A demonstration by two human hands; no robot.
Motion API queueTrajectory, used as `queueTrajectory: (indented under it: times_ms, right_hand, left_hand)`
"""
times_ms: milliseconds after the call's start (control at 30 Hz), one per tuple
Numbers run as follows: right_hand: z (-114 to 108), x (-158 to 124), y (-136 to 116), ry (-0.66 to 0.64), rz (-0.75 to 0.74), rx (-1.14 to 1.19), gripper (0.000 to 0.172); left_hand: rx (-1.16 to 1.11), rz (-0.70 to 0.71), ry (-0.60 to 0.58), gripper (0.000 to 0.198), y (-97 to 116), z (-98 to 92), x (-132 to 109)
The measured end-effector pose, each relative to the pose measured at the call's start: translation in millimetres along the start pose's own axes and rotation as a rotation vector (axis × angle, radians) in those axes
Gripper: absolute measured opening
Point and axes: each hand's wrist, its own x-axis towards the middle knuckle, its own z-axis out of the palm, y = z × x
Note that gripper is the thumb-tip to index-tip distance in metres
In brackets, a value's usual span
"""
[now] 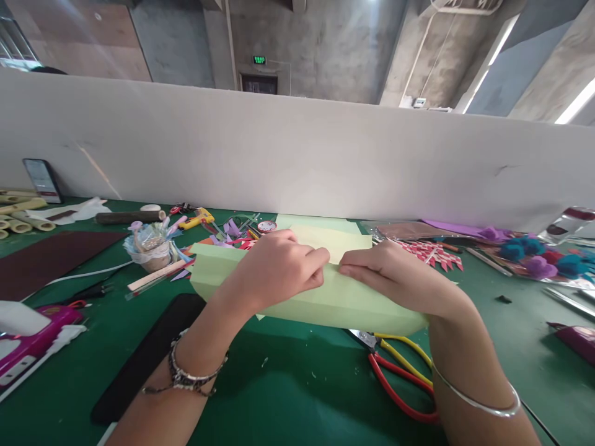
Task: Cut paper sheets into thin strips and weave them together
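A long sheet of light green paper (344,305) is held up above the table, with a crease running along its length. My left hand (288,266) is closed on the upper edge near the middle, its fingers curled. Just to the right, my right hand (395,272) pinches the same edge between thumb and fingers. Behind the hands shows a paler yellow-green paper (334,240); whether it is part of the same sheet I cannot tell. Below the paper lie scissors (395,365) with one red and one yellow handle, their blades partly hidden under it.
On the left of the green table (279,396) are a black flat case (149,359), a magenta power strip (37,341), a wrapped pot (152,251) and a yellow glue gun (198,218). Fuzzy pompoms (539,263) lie at right. A white partition (297,148) stands behind.
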Motion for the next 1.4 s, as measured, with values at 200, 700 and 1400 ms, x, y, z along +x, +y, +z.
queueTrajectory:
  times_ms: [200, 700, 1400]
  right_hand:
    - [-16.0, -11.6, 16.7, -0.030, 0.041, 0.012, 0.035]
    - [-16.3, -9.9, 28.1, 0.038, 0.104, -0.093, 0.033]
    - [28.0, 19.3, -8.2, 0.404, -0.158, -0.195, 0.017]
  left_hand:
    - [0.069, -0.089, 0.038, 0.025, -20.7, -6.1, -8.2]
    - [0.261, -0.724, -0.023, 0.015, -72.4, -44.0, -54.4]
    - [-0.332, -0.300, -0.213, 0.031, 3.0, -22.1, -1.7]
